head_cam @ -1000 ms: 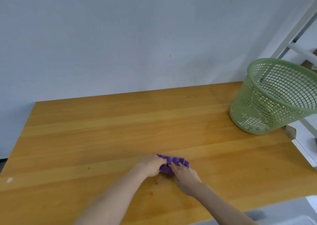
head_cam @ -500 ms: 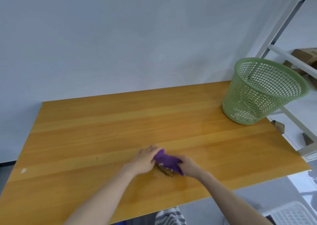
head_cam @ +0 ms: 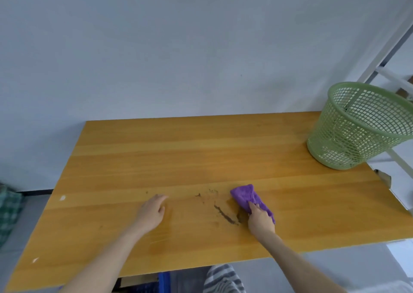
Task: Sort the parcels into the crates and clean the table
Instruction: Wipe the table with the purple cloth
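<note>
Head view: gripping a purple cloth (head_cam: 244, 195) with the right hand (head_cam: 260, 222), right of centre in the lower half of the frame, curling the fingers over its near end and pressing it onto the table (head_cam: 201, 149). Resting the left hand (head_cam: 152, 212) flat on the wood, left of centre, fingers loosely together, holding nothing. Showing a dark streak (head_cam: 224, 217) between the hands, just beside the cloth. Showing a green basket (head_cam: 357, 134) at the right edge, standing on the table's far corner.

Left hand (head_cam: 152, 212) now off the purple cloth (head_cam: 248, 195), dark smear (head_cam: 223, 214) newly bare between them.
</note>
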### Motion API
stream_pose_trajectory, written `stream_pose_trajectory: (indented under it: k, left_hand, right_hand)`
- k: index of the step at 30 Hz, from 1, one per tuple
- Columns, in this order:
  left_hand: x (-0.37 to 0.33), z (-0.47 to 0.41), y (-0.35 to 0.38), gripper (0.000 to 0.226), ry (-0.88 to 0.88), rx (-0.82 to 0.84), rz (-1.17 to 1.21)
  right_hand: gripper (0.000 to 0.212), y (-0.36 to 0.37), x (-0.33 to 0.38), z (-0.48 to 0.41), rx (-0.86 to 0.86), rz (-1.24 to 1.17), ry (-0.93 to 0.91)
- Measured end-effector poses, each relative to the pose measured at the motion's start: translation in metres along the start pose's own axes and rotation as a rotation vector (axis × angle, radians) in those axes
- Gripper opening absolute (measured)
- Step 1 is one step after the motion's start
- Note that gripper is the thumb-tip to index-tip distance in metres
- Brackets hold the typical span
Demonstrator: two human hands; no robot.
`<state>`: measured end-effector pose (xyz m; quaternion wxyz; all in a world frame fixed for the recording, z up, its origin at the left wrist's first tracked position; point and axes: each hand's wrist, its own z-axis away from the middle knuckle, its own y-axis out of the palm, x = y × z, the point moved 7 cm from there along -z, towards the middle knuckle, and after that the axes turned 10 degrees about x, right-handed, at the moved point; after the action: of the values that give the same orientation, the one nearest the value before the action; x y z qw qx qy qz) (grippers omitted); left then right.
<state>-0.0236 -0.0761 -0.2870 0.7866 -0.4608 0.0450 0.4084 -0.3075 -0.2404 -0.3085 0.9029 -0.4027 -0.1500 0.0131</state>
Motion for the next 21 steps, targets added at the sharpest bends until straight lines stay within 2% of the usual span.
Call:
stream_pose_trajectory:
  k: [5, 7, 9, 11, 13, 16, 21]
  left_hand:
    - [0.01, 0.011, 0.002, 0.042, -0.011, 0.002, 0.065]
    - [0.009, 0.009, 0.002, 0.04, -0.006, 0.007, 0.067]
    - [0.003, 0.006, 0.0, 0.04, 0.006, 0.0, 0.073]
    - [-0.002, 0.002, -0.003, 0.039, 0.016, -0.014, 0.074]
    - [-0.005, -0.003, -0.01, 0.039, 0.015, -0.03, 0.064]
    - [0.002, -0.011, -0.022, 0.037, -0.015, -0.048, 0.083]
    - [0.014, -0.008, -0.029, 0.037, -0.058, -0.109, 0.114]
  right_hand:
    - [0.048, 0.033, 0.059, 0.017, 0.036, 0.095, -0.042]
    - [0.047, 0.019, 0.062, 0.006, 0.082, -0.057, -0.068]
    - [0.054, -0.003, 0.053, -0.005, 0.13, -0.317, -0.057]
    - [0.057, -0.034, 0.037, -0.017, 0.064, -0.484, -0.019]
    - [0.056, -0.065, 0.025, -0.028, -0.04, -0.539, -0.009]
    - [0.055, -0.089, 0.02, -0.046, -0.092, -0.412, -0.025]
    - [0.061, -0.044, 0.052, -0.079, 0.114, -0.046, -0.105]
